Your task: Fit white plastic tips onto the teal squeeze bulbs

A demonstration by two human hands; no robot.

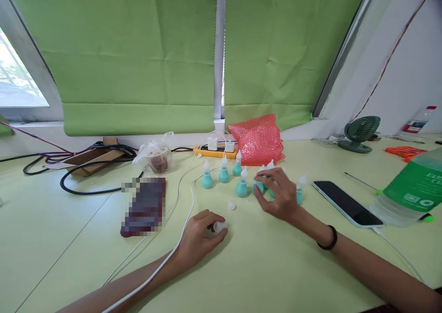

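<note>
Two bare hands are at work, well apart from each other, above a pale yellow-green tabletop. Places here are given from the red bubble-wrap pouch, which leans at the back of that surface.

Several small teal bulbs with clear pointed tips stand in front of the pouch, spreading out to its left and right. Nearer the viewer than the pouch and to its left, the left hand pinches a small clear plastic piece between thumb and fingers. A loose clear cap lies in front of the pouch, slightly left of it, nearest to that hand. The right hand is in front of the pouch and a little right, curved over some of the bulbs; its thumb is at one of them, but whether it grips or only touches cannot be told.

The bulbs look light, soft and squeezable, perhaps rubber, so a gentle pinch around the rounded body should hold without collapsing it. The clear pieces look stiffer, smooth and possibly slippery, best taken by the sides with fingertips.

Left of the pouch is a yellow power strip with white plugs. To the pouch's right are a small dark green fan, and, closer to the viewer, a phone and a green-labelled bottle.
</note>
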